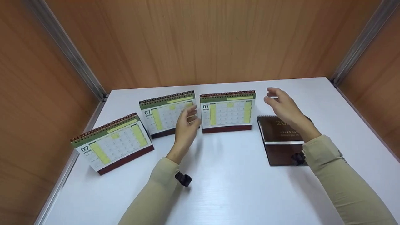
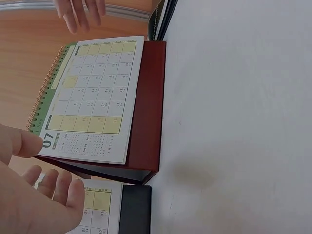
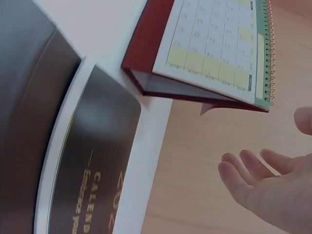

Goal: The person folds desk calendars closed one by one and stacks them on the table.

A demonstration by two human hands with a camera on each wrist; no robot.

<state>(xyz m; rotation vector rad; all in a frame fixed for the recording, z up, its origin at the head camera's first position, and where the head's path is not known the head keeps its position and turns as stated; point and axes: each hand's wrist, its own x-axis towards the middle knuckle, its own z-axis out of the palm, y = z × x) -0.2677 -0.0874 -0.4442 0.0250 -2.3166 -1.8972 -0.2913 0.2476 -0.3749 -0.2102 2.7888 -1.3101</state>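
Three desk calendars stand tented on the table, each on a July page. The right one (image 1: 227, 109) has a dark red base; the middle one (image 1: 162, 117) has a black base; the left one (image 1: 114, 143) is angled, with a red base. My left hand (image 1: 187, 125) hovers in front of the middle calendar near the right one's left edge, fingers loosely bent around nothing. Past the right calendar's other side, my right hand (image 1: 284, 106) is raised with nothing in it. Below it lies a flat brown calendar (image 1: 272, 153) with a white band, partly hidden by the right arm.
The white table (image 1: 228, 187) is bounded by a wood-grain back panel (image 1: 200, 43) and side panels with metal corner posts (image 1: 67, 43). Dark wrist devices sit on both sleeves.
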